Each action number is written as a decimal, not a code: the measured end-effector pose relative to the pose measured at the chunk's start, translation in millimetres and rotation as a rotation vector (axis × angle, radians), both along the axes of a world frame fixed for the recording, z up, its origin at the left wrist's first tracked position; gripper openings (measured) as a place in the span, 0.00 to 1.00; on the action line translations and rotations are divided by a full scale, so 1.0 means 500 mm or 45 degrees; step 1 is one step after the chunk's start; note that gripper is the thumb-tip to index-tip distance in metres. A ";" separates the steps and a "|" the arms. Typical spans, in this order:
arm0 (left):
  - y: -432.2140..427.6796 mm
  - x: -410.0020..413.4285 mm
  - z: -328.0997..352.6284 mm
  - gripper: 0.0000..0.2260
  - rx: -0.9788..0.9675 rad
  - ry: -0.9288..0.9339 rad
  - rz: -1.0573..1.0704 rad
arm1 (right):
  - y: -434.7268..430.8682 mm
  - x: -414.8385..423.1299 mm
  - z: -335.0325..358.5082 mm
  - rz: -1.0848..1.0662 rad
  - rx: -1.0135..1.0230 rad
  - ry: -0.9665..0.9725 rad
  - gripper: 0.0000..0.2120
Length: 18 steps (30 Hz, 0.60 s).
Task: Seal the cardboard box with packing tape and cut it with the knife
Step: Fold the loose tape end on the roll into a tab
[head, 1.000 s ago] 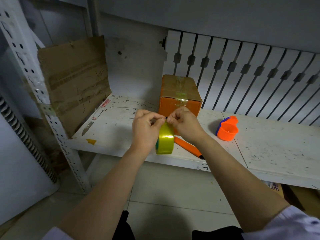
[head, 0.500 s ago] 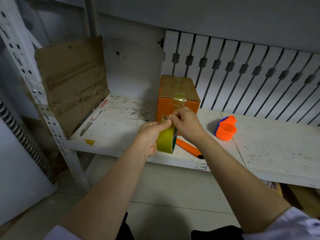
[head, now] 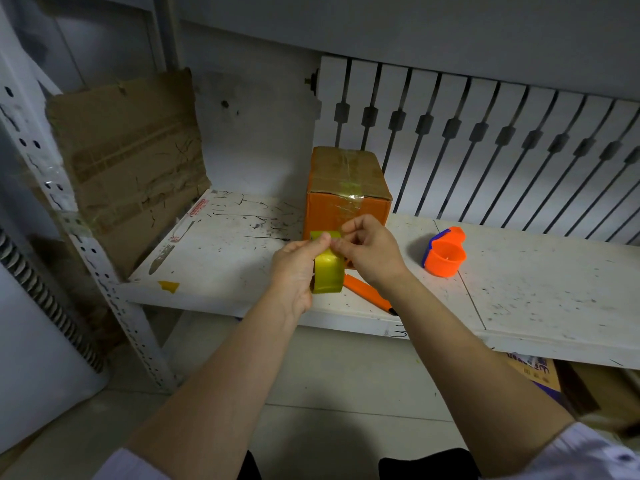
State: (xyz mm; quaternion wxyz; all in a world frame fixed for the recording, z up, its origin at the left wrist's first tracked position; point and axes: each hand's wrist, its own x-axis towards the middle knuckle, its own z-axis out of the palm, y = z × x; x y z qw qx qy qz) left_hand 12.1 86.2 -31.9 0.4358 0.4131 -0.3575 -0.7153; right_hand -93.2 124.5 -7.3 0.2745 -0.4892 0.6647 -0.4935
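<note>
A small cardboard box (head: 348, 188) with an orange front stands on the white shelf (head: 221, 258), with clear tape strips across its top. In front of it my left hand (head: 294, 271) grips a yellow-green roll of packing tape (head: 327, 271) held on edge. My right hand (head: 370, 251) pinches the roll's loose end at the top, fingertips touching those of the left. An orange knife (head: 370, 294) lies on the shelf just below my right wrist, partly hidden by it.
An orange and blue tape dispenser (head: 445, 252) sits on the shelf to the right. A flat cardboard sheet (head: 128, 164) leans against the left rack post. A slatted white panel (head: 485, 150) backs the shelf. More cardboard lies on the floor at lower right.
Both hands have moved slightly up and toward the box with the roll. The right fingers now pinch a short lifted tab of tape at the roll's top.
</note>
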 end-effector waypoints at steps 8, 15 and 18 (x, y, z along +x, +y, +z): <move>0.007 -0.038 -0.009 0.06 0.007 -0.107 0.128 | 0.004 -0.018 -0.014 -0.044 0.023 -0.047 0.06; 0.017 -0.079 -0.016 0.07 -0.027 -0.116 0.100 | 0.020 -0.044 -0.036 -0.175 0.114 -0.152 0.19; 0.017 -0.103 -0.019 0.07 -0.025 -0.112 0.060 | 0.026 -0.061 -0.037 -0.283 0.089 -0.192 0.14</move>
